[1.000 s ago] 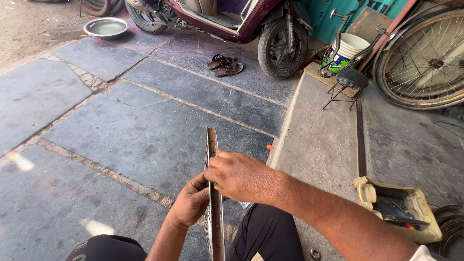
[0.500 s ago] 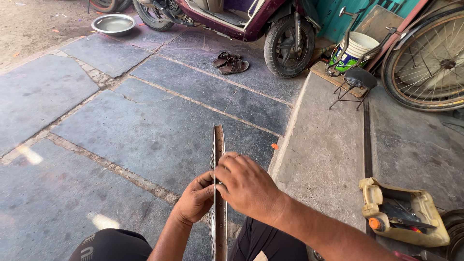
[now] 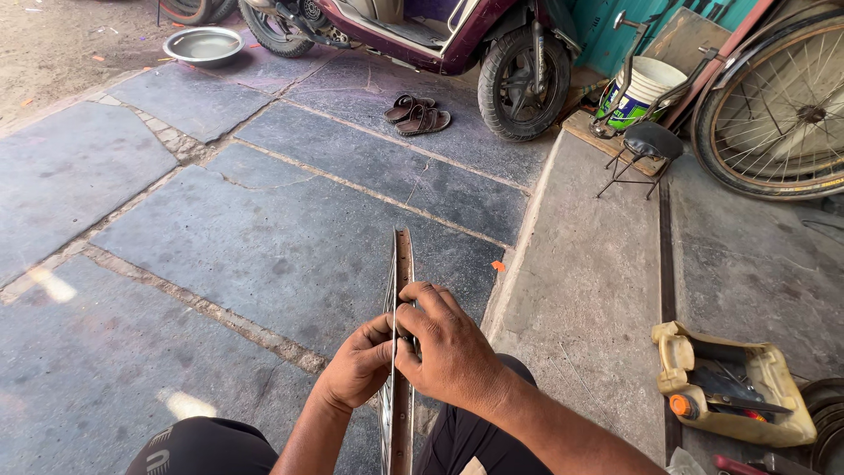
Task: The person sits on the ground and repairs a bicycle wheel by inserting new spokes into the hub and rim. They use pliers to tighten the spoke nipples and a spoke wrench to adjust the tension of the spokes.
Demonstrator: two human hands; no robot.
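A bare metal wheel rim stands edge-on between my knees, its rusty inner channel facing me. My left hand presses against the rim's left side, fingers curled on it. My right hand wraps over the rim from the right, thumb and fingers pinching at its edge. Whether a small part sits under the fingers is hidden. Thin spokes show on the left of the rim.
A cut-open yellow jug with tools lies at right. A spoked bicycle wheel leans at the back right, beside a white bucket. A scooter, sandals and a metal bowl stand farther off.
The view has shifted slightly; both hands stay on the rim, the right hand's fingers sliding a little along its edge.
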